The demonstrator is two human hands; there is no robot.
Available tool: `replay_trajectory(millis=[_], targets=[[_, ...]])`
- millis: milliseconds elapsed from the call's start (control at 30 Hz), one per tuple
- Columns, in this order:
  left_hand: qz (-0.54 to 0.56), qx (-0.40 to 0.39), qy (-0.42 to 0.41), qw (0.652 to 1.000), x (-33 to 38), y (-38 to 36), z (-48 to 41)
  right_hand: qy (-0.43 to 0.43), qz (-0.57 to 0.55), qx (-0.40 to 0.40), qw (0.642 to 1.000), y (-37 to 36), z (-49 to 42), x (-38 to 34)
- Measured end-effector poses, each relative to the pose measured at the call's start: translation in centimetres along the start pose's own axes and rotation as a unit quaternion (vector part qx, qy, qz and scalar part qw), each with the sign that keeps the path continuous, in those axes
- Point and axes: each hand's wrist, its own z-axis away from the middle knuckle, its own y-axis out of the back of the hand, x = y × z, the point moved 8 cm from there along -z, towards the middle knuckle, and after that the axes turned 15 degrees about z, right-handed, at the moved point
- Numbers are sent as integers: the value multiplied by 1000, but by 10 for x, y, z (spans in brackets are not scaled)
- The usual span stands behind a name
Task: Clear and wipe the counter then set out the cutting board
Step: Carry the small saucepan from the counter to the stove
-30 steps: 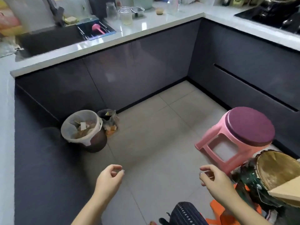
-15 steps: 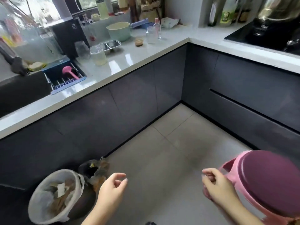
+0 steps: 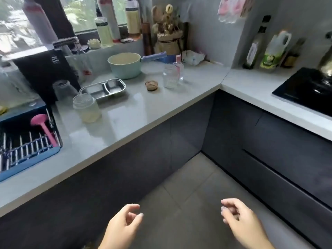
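1. Head view: two hands at the lower edge of the frame, left hand (image 3: 124, 225) and right hand (image 3: 240, 220), both loosely curled and holding nothing.
2. The counter (image 3: 143, 112) at centre carries one mint bowl (image 3: 124, 65), one steel tray (image 3: 103, 89), two glass jars; no cutting board can be made out.

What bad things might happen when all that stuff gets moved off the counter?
1. The glass jar and the ribbed glass might slip and break on the tile floor.
2. The small brown dish looks full and may spill.
3. No cloth shows, and both the left hand and right hand are empty, so wiping may get skipped.
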Motion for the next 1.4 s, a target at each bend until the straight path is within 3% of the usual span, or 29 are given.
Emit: replay_trajectory(millis=[267, 567, 833, 1133, 1400], targets=[[26, -82, -52, 995, 128, -99, -152, 9, -17, 43, 999, 53, -150, -56], [63, 7, -25, 998, 222, -151, -298, 102, -22, -14, 994, 107, -337, -116], [119, 125, -18, 985, 248, -117, -377, 194, 13, -81, 977, 95, -430, -211], [85, 148, -103, 980, 278, -98, -451, 252, 46, -21, 966, 79, -495, -307], [200, 260, -112, 938, 301, -30, -477, 304, 21, -18, 952, 102, -568, -388]])
